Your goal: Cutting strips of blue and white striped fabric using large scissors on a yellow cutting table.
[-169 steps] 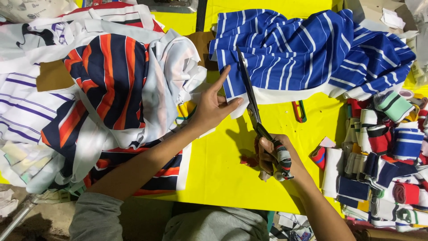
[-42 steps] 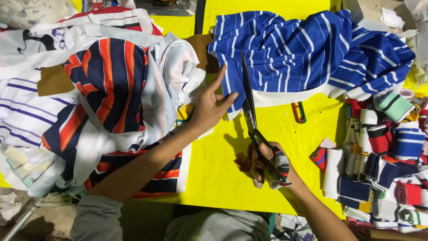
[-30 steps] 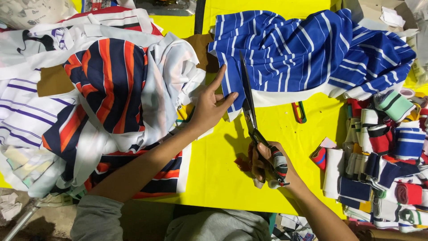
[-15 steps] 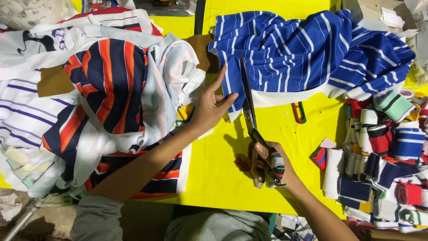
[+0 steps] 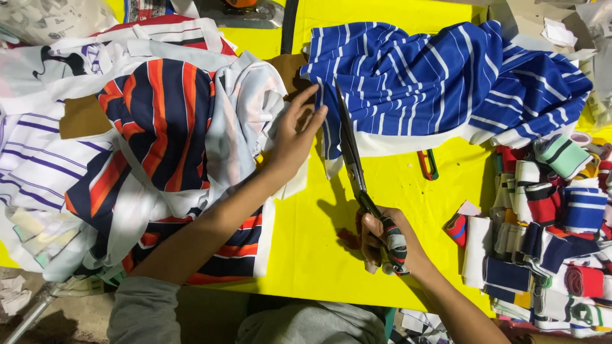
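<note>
the right hand is closed round the cloth-wrapped handles of the long scissors, blades running up into the near edge of the blue striped fabric, which lies bunched across the far side of the yellow table — the left hand lies open and flat, fingers spread, pressing the cloth just left of the blades. to cut clean here i'd say keep that palm firm so the fabric stays taut, fingertips clear of the edge, and follow one white stripe — the orange and navy pile sits well aside
</note>
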